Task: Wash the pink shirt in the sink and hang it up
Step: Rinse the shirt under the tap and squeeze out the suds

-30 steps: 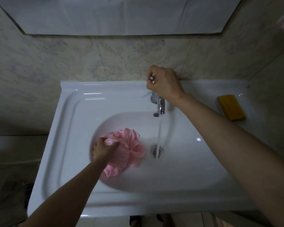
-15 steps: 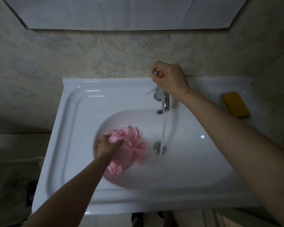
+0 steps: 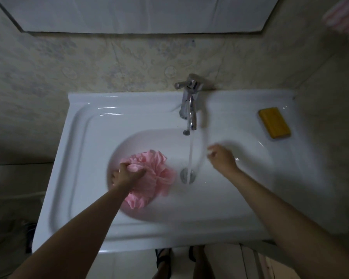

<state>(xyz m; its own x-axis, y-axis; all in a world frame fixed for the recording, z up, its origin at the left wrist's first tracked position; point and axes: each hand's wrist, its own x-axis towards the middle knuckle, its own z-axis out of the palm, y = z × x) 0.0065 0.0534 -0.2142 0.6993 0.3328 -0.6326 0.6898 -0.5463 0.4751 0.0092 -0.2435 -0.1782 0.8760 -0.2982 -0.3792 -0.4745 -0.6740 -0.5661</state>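
Note:
The pink shirt (image 3: 153,176) lies bunched in the left half of the white sink (image 3: 93,150). My left hand (image 3: 125,174) grips the shirt's left edge, fingers curled into the cloth. Water runs from the chrome faucet (image 3: 189,103) down onto the drain (image 3: 187,175), just right of the shirt. My right hand (image 3: 222,158) hovers over the basin to the right of the stream, blurred, its fingers loosely curled and holding nothing.
A yellow soap bar (image 3: 274,122) sits on the sink's right ledge. Tiled wall and a mirror (image 3: 141,13) stand behind the faucet. A pink striped cloth (image 3: 345,15) shows at the top right corner. Feet in sandals (image 3: 163,262) are below the front rim.
My right hand has let go of the faucet handle and dropped down into the basin, right of the stream. The left hand keeps its grip on the shirt. Water keeps running.

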